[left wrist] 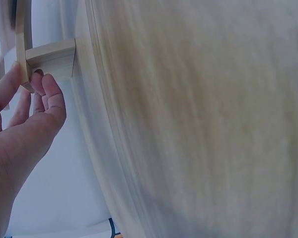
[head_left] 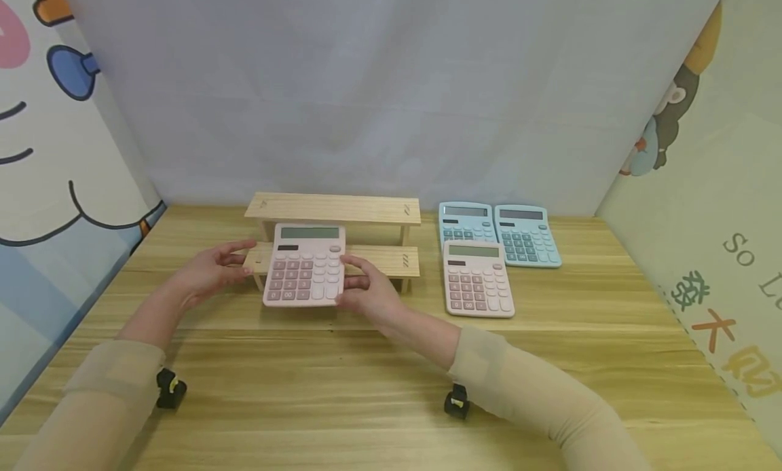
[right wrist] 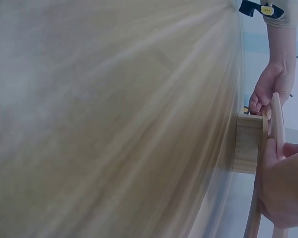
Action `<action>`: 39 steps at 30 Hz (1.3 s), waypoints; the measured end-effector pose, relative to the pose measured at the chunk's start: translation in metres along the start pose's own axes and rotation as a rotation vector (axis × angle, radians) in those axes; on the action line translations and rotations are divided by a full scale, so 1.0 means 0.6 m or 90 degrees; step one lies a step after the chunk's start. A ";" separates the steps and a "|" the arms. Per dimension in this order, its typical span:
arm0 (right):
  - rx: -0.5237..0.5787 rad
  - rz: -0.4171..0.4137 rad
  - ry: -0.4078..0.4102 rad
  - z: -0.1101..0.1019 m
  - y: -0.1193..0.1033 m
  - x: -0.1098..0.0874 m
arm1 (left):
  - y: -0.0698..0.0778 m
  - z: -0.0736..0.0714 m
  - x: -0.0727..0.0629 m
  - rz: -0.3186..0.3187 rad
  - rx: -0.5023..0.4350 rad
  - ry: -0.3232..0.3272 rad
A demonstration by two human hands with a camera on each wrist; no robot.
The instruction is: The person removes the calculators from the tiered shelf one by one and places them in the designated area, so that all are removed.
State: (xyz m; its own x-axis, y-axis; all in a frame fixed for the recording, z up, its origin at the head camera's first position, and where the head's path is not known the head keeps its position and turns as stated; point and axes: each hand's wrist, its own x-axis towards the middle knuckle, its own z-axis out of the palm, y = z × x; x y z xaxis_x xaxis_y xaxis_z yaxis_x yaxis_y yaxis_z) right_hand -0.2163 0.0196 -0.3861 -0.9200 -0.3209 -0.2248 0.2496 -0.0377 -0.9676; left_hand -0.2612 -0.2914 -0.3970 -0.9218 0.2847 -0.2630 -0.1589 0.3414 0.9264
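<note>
A pink calculator leans on the lower step of a two-step wooden shelf, its screen end toward the back. My right hand pinches its right edge between thumb and fingers; the right wrist view shows this hand at the thin side of the calculator. At the shelf's left end is my left hand. In the left wrist view that hand has its thumb on one face of the lower board and curled fingers by the other, gripping its end.
Right of the shelf, a second pink calculator overlaps the lower part of a blue calculator. Another blue calculator lies beside it. All rest on the wood-grain table, with a pale curtain behind and printed panels at both sides.
</note>
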 end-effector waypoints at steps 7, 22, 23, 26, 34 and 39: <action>0.019 0.002 -0.029 -0.003 -0.002 -0.007 | 0.001 -0.001 0.000 -0.008 0.000 0.000; 0.052 -0.002 -0.061 -0.026 0.001 -0.016 | -0.001 -0.001 0.002 -0.007 0.008 -0.004; 0.049 -0.004 -0.061 -0.027 0.001 -0.016 | -0.001 -0.001 0.003 -0.006 0.009 -0.004; 0.043 -0.005 -0.062 -0.032 0.000 -0.016 | -0.002 -0.001 0.003 -0.007 0.007 -0.005; 0.024 -0.001 -0.074 -0.047 -0.005 -0.022 | -0.001 0.000 0.003 -0.005 0.008 -0.010; 0.003 0.000 -0.071 -0.059 -0.008 -0.026 | 0.001 -0.001 0.000 -0.003 0.012 -0.012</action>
State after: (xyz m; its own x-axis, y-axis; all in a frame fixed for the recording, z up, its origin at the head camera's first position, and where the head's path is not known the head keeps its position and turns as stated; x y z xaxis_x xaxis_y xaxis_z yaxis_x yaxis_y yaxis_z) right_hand -0.2138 0.0580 -0.3820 -0.8806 -0.4248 -0.2101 0.2512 -0.0425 -0.9670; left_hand -0.2614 -0.2918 -0.3962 -0.9143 0.2992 -0.2729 -0.1565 0.3604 0.9196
